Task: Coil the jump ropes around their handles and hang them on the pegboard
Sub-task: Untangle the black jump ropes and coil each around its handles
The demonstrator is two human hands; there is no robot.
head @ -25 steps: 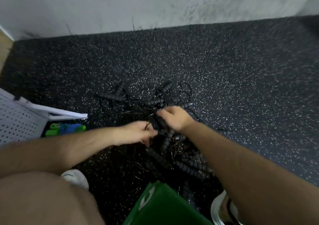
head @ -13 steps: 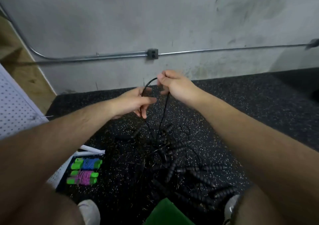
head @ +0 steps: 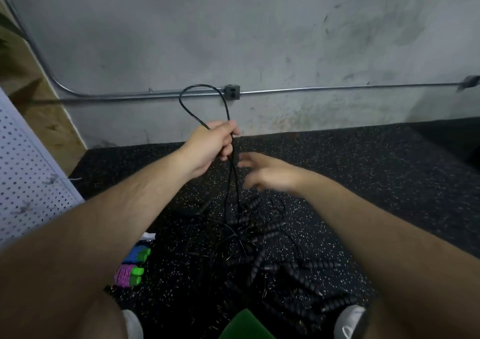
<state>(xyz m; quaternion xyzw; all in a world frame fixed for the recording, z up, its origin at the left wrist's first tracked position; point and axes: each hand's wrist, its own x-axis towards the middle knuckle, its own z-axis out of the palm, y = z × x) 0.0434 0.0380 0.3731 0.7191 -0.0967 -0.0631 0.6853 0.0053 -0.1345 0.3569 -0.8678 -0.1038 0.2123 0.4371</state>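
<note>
- Left hand point(head: 213, 143): fingers curled round a black jump rope point(head: 200, 89); its loop stands above the fist and two strands drop to the floor point(head: 389, 169).
- Right hand point(head: 262, 173): fingers spread, blurred, just beside the hanging strands; holds nothing.
- Pile of black ropes point(head: 259, 234): tangled on the floor, handles mixed in, uncoiled.
- Blue bundle point(head: 136, 255), purple bundle point(head: 127, 275): coiled on green handles, lying beside the pegboard point(head: 26, 182); not yet hung.
- Progress, judged: early; two coiled, the pile left.

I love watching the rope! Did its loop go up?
Yes. The rope loop rose: earlier its top sat below the wall outlet box, now it reaches level with it.
</note>
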